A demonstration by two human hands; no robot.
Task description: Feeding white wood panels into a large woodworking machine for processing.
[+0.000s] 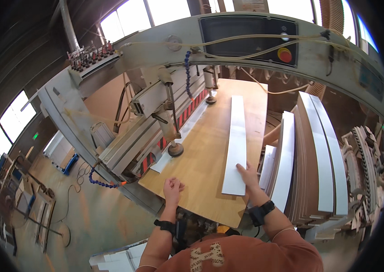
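Observation:
A long white board (235, 145) lies lengthwise on the wooden worktable (203, 167) of a machine. My right hand (247, 176) grips its near right edge, thumb on the top face and fingers below the side. My left hand (173, 189) is at the table's near left edge, its fingers curled in with nothing visible in them. Ahead of that hand, a round dark clamp foot (175, 149) presses down beside a white strip (162, 164) along the machine's fence. A second clamp foot (211, 100) stands farther along the same side.
Tall stacks of white-faced boards (310, 158) stand close on my right. A machine beam with a control panel and a red stop button (284, 55) spans overhead. Red-and-black striping (185, 115) runs along the fence. A blue segmented hose (103, 182) hangs at the left.

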